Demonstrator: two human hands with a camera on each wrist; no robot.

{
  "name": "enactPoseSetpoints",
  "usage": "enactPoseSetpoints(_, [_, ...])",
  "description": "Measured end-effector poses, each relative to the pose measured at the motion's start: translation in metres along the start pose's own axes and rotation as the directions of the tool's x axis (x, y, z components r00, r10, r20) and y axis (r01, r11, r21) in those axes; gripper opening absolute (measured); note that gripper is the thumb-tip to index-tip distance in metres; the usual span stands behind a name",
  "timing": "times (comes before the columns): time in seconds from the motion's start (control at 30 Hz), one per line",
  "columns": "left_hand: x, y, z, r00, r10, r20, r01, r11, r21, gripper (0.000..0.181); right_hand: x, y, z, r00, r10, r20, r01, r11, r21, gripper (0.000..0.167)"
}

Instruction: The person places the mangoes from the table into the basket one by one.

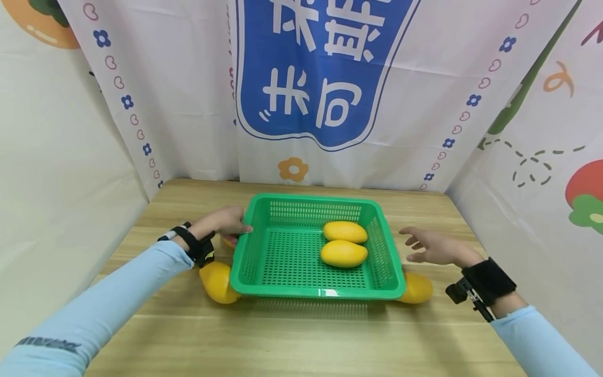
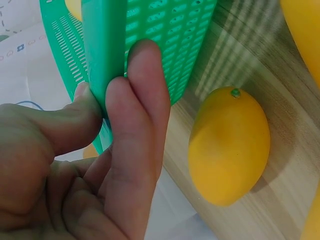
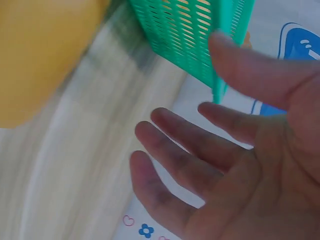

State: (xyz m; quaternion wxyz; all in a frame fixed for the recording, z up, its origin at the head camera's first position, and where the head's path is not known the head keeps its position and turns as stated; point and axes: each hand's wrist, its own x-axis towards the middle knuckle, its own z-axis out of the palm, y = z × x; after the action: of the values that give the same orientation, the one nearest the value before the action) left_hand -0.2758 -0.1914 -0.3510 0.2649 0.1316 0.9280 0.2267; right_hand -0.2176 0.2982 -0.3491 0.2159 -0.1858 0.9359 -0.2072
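Basket: a green perforated plastic basket (image 1: 292, 256), at the middle of the wood-grain surface (image 1: 292, 343), its long side facing the wearer.
Left hand (image 1: 230, 221): pinches the basket's left rim, thumb on the inner side and fingertips against the outer wall.
Right hand (image 1: 435, 247): beside the basket's right wall and apart from it in the head view; fingers spread and slightly bent, thumb held away, grasping nothing.
Mangoes inside: 2, a rear yellow mango (image 1: 345, 231) and a front yellow mango (image 1: 344, 254), lying side by side in the right half.
Mangoes outside: a left-front mango (image 1: 218, 283) near the basket's front left corner; a mostly hidden mango (image 1: 228, 242) below the left hand; a right-front mango (image 1: 417, 288), partly covered by the front right corner.
Wrists: 2 black straps (image 1: 193, 243) bearing small devices, above light-blue sleeves (image 1: 127, 293).
Backdrop: white printed cloth (image 1: 188, 104) with a blue panel (image 1: 301, 63) of white characters.
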Motion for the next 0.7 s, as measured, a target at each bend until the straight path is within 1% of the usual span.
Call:
enactPoseSetpoints(0.13, [-0.002, 0.000, 0.001, 1.000, -0.005, -0.002, 0.005, 1.000, -0.009, 0.026, -0.004, 0.005, 0.011, 0.998, 0.012, 0.058, -0.014, 0.999, 0.034, 0.072])
enactPoseSetpoints(0.33, [-0.003, 0.002, 0.001, 1.000, -0.017, -0.008, 0.017, 1.000, -0.010, 0.026, -0.009, 0.012, 0.026, 0.987, 0.039, 0.155, -0.052, 0.995, 0.081, 0.067])
enactPoseSetpoints(0.47, [-0.002, 0.002, 0.001, 1.000, -0.021, -0.008, 0.021, 1.000, 0.003, 0.027, -0.009, 0.014, 0.030, 0.983, 0.043, 0.180, -0.057, 0.996, 0.071, 0.064])
enactPoseSetpoints(0.6, [-0.001, 0.001, 0.001, 1.000, -0.024, -0.005, 0.024, 1.000, 0.014, 0.028, -0.008, 0.018, 0.033, 0.979, 0.058, 0.196, -0.067, 0.997, 0.037, 0.059])
enactPoseSetpoints(0.7, [0.000, 0.001, 0.001, 1.000, -0.022, 0.000, 0.022, 1.000, 0.013, 0.028, -0.007, 0.022, 0.034, 0.976, 0.055, 0.210, -0.059, 0.998, 0.010, 0.057])
